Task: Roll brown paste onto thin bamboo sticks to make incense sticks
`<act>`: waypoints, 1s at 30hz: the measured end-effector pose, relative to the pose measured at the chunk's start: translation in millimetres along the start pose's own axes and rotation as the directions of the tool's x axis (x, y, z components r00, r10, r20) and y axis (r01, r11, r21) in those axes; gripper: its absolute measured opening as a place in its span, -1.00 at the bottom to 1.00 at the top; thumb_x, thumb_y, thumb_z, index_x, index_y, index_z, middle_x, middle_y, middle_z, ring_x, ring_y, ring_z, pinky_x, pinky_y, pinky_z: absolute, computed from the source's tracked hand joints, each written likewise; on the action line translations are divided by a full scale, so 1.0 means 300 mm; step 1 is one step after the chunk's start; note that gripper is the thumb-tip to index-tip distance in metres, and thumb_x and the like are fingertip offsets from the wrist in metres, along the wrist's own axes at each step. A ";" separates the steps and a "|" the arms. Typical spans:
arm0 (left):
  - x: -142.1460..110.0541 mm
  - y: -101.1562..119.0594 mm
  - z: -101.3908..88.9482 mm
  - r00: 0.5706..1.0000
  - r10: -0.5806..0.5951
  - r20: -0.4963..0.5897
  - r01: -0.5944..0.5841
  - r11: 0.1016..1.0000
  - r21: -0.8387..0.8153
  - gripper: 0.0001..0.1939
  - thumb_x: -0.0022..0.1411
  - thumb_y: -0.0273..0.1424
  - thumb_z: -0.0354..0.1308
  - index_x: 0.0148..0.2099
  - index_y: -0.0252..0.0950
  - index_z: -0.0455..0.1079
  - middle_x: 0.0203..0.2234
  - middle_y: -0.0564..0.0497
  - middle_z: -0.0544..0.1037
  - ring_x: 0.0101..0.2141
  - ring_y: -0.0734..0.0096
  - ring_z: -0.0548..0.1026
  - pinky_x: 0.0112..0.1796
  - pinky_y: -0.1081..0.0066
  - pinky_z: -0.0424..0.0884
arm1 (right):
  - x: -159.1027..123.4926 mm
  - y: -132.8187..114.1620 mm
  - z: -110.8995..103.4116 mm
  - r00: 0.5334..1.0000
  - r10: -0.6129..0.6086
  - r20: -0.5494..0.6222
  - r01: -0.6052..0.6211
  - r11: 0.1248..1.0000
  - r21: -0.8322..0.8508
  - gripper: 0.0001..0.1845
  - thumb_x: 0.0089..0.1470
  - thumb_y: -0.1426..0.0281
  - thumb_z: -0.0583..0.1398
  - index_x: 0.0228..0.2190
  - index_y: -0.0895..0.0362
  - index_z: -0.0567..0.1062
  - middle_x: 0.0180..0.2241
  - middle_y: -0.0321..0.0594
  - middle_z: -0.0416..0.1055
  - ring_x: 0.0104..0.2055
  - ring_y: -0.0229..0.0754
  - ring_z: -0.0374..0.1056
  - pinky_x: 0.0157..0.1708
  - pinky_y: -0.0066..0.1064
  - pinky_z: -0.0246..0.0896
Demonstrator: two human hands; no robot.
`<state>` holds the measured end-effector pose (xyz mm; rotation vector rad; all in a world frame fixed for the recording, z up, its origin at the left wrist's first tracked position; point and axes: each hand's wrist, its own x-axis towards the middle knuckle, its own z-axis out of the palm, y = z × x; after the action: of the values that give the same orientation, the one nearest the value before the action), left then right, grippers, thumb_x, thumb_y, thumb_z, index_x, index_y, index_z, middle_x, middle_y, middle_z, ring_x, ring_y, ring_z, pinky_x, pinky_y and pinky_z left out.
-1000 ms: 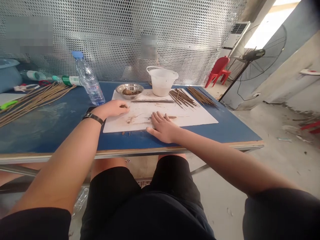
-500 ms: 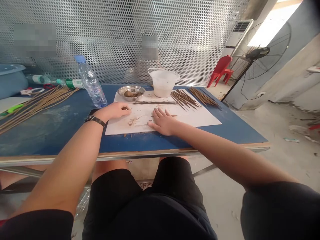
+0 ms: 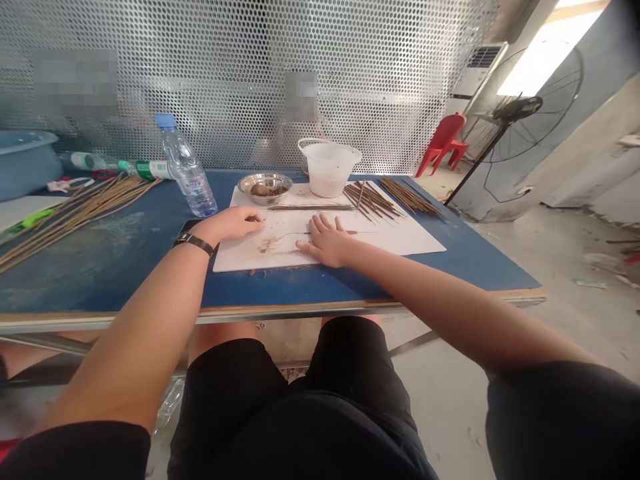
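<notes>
My right hand [image 3: 331, 243] lies flat with fingers spread on the white board [image 3: 400, 237]. Under its palm runs a thin stick [image 3: 353, 232], brown and thicker near the fingers, with a bare pale end. Left of it, my left hand [image 3: 234, 225] rests at the board's edge, fingers curled round something dark that I cannot make out. Brown crumbs [image 3: 267, 245] lie between the hands. Beyond them, a steel bowl [image 3: 267, 198] holds brown lumps. Thin sticks [image 3: 313, 208] lie across the board, and a pile of brown-coated sticks [image 3: 373, 200] is at its right.
A white bucket [image 3: 327, 170] stands at the back of the board. An upright water bottle [image 3: 189, 173] is by my left hand. Long brown strands [image 3: 75, 217] lie at left near a blue basin [image 3: 27, 163]. More brown sticks [image 3: 410, 197] lie at right, before a perforated metal screen [image 3: 375, 87].
My right hand has shifted slightly forward over the stick, still flat. My left hand keeps its curled shape. The whole view has moved a little to the right.
</notes>
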<state>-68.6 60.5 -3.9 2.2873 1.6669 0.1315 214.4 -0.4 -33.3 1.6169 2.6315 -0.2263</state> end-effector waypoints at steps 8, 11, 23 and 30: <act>0.005 -0.006 0.000 1.000 -0.001 -0.001 0.001 1.000 0.009 -0.53 0.28 0.03 0.15 0.01 -0.16 0.60 0.01 -0.12 0.71 -0.08 0.01 0.63 -0.14 0.27 0.46 | 0.061 0.031 -0.016 0.999 0.027 0.022 -0.027 1.000 -0.007 0.11 0.42 -0.14 -0.29 0.54 0.56 -0.15 0.61 0.27 -0.32 0.65 0.32 -0.49 0.57 0.25 -0.50; 0.016 -0.018 0.007 1.000 0.014 -0.013 -0.014 1.000 -0.012 -0.53 0.25 0.03 0.15 -0.02 -0.16 0.60 0.01 -0.08 0.71 -0.05 0.03 0.62 -0.12 0.28 0.44 | -0.023 0.035 0.020 0.998 -0.055 -0.034 0.056 0.998 0.018 0.20 0.37 -0.25 -0.34 0.53 0.53 -0.08 0.60 0.30 -0.26 0.65 0.35 -0.46 0.56 0.28 -0.48; 0.017 -0.020 0.007 1.000 0.014 -0.024 -0.015 0.999 -0.045 -0.54 0.21 0.03 0.16 -0.07 -0.17 0.61 -0.05 -0.10 0.71 -0.10 0.02 0.61 -0.15 0.26 0.42 | -0.113 0.057 0.042 0.995 -0.100 -0.023 0.101 0.994 0.032 0.19 0.35 -0.28 -0.33 0.56 0.41 -0.08 0.60 0.22 -0.28 0.65 0.36 -0.45 0.52 0.42 -0.50; -0.001 -0.002 -0.003 0.999 -0.036 0.005 0.036 0.998 -0.043 -0.48 0.22 0.11 0.17 -0.02 -0.13 0.63 0.00 -0.13 0.71 -0.10 -0.03 0.62 -0.18 0.23 0.45 | 0.114 0.123 -0.015 0.999 0.033 0.039 -0.033 0.999 -0.006 0.12 0.36 -0.20 -0.33 0.57 0.38 -0.14 0.62 0.16 -0.34 0.65 0.32 -0.51 0.53 0.39 -0.53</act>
<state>-69.6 60.4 -3.1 2.2234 1.6861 0.1525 231.8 46.9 -36.4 1.6353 2.5731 -0.2466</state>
